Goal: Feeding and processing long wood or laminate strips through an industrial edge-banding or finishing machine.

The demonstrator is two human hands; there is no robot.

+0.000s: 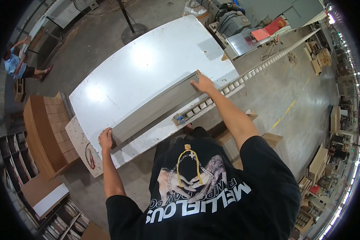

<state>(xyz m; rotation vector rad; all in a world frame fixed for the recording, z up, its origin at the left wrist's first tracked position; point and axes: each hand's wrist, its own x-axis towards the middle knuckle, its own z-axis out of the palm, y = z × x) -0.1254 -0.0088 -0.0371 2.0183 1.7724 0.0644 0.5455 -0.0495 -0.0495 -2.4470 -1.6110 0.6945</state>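
A long stack of thin grey boards [156,105] lies slantwise on a glossy white worktable [124,74], close to its near edge. My left hand [105,139] grips the near-left end, its fingers curled against the end faces. At the far-right end, my right hand [204,83] clasps the stack, with the thumb and forefinger spread along the end. The undersides of the boards and some of my fingertips are hidden.
A row of pale rollers [264,66] runs from the table's near edge to the far right. Stacked brown panels [44,132] stand left. A grey machine [234,26] stands beyond the table. Another person [18,66] is at far left. Pliers-like red-handled tool [91,160] lies on a side board.
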